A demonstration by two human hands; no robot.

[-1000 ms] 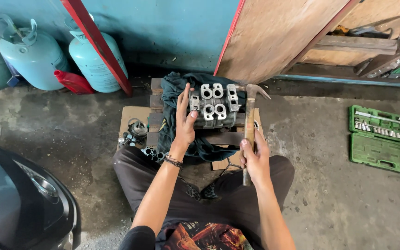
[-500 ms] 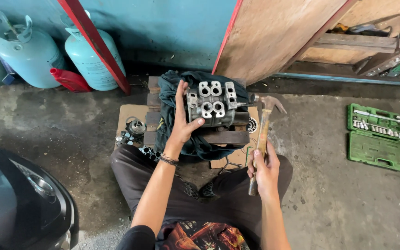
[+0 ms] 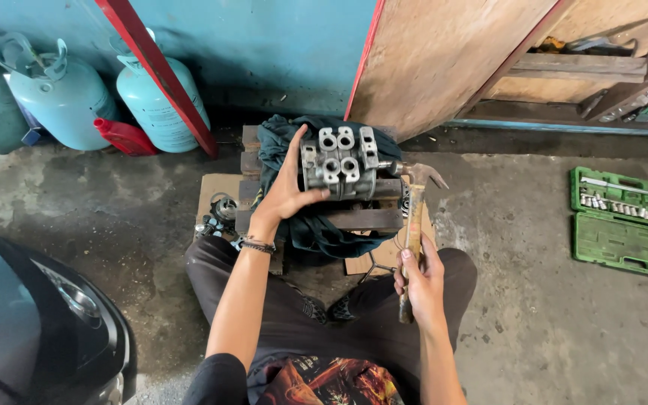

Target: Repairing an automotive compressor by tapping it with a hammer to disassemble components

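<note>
We saw the left hand (image 3: 288, 193) steadying a grey metal block (image 3: 345, 165) on a dark cloth (image 3: 316, 229); the right hand (image 3: 420, 279) gripped a claw hammer (image 3: 414, 225), its head touching the block's right end.

Two bare arms reach forward from a seated body, each hand closed around something.

The left hand (image 3: 288, 191) stretches furthest ahead, forearm nearly straight and angled slightly rightward, a dark bracelet at the wrist. Its palm faces down and to the right, thumb spread out sideways, the fingers (image 3: 294, 150) extended upward and pressed flat in a steadying grasp. The right hand (image 3: 419, 279) sits nearer the body, forearm rising from the lower edge of the view, wrist a little bent. Its fingers (image 3: 405, 262) wrap firmly in a fist-like grip, thumb on top. The legs are folded outward below both arms.
</note>
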